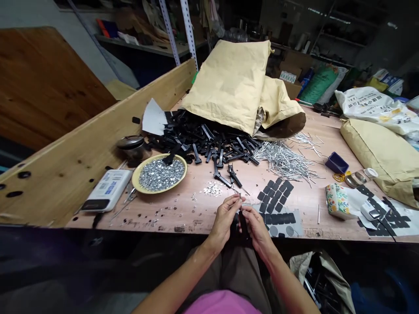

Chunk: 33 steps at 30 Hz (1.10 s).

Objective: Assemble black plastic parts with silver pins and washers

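Note:
At the table's front edge, my right hand (256,226) is closed around a black plastic piece (242,223) with a thin metal pin at its top. My left hand (225,216) is closed too, its fingertips pinching at the upper end of that pin; a small part there is too tiny to name. Just beyond my fingers lie black plastic pieces (233,176) with thin metal rods sticking out toward me. Small silver washers (213,189) are scattered to the left of them. Right of my hands, black adhesive pads (275,196) sit on a grey backing sheet (297,224).
A yellow bowl (135,179) full of small metal parts stands left, beside a white device (108,189). Black plastic pieces (196,139) and metal rods (284,159) are heaped under a large paper sack (229,83). A wooden board (81,150) borders the left side. An open sack (301,261) stands below right.

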{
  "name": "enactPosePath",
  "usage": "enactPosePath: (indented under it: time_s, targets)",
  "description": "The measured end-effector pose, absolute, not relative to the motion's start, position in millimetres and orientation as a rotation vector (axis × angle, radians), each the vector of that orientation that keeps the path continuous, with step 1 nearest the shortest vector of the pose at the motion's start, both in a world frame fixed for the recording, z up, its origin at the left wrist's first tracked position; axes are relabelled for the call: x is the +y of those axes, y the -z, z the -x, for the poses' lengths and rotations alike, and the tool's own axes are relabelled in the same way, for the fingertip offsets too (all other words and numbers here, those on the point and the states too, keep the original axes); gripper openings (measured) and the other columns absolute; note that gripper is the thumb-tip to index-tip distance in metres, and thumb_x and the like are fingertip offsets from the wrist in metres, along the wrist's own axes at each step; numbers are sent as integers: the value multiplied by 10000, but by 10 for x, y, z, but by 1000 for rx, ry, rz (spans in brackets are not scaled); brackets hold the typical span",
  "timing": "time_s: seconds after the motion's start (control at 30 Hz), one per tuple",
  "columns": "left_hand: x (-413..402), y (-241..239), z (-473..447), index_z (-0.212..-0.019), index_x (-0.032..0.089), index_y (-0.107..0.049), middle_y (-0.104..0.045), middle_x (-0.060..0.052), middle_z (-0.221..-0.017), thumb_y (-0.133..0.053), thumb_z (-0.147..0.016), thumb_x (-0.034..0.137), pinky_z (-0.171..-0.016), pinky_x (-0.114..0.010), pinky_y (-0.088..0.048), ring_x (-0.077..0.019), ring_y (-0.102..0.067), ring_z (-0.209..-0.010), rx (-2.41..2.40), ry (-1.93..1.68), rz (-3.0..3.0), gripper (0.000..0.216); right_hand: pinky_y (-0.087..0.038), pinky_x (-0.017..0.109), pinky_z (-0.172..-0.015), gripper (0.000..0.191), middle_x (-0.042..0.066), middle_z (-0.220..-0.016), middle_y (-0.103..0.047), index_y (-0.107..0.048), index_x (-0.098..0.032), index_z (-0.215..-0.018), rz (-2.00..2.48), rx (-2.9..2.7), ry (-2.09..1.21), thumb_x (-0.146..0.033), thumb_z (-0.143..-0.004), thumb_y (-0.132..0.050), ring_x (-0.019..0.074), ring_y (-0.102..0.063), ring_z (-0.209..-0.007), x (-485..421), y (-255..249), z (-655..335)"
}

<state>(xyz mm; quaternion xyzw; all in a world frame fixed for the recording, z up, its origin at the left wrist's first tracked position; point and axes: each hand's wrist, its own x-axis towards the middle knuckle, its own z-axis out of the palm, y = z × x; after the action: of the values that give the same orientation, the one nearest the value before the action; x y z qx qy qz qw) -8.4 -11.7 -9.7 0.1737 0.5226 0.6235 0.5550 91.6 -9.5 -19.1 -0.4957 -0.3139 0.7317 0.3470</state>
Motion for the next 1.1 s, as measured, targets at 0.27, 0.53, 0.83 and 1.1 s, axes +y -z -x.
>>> enactPosePath:
  time_s: [0.27, 0.53, 0.83, 1.1]
  targets:
    - [133, 347, -96, -839, 207, -740, -624, -87, -1065, -606, -746, 371, -895, -369, -464, -236, -576, -1038, 1390, -1299, -953, 232, -441, 259, -596, 322, 20, -740, -600, -669, -205, -847, 1382, -1563, -1207, -481, -826, -505, 147, -549, -655, 181, 279, -1365]
    - [567, 687, 269, -901, 224, -717, -626, -118, -1170, -491, -807, 85, -969, -543, -400, -332, -436, -1220, 1849, -1037, -2297, 282, -426, 291, -687, 280, 70, -820, -641, -678, -202, -923, 1651, -2004, 19, -234, -913, -401, 195, -546, -771, 1000, 546, -2203]
    - [715, 786, 398, -758, 221, -671, -670, -92, -1083, -489, -826, 102, -941, -513, -433, -310, -494, -1175, 1714, -1071, -2653, 228, -367, 277, -612, 210, 76, -804, -585, -659, -210, -835, 1660, -2374, 368, -208, -917, -465, 201, -487, -782, 1376, 583, -2509]
    - [594, 403, 264, -906, 245, -669, -686, -71, -1092, -527, -825, 70, -1008, -485, -384, -259, -449, -1240, 1566, -1424, -2603, 240, -385, 260, -552, 303, 51, -759, -571, -623, -169, -907, 870, -2814, 74, -78, -931, -335, 157, -482, -726, 895, 729, -2356]
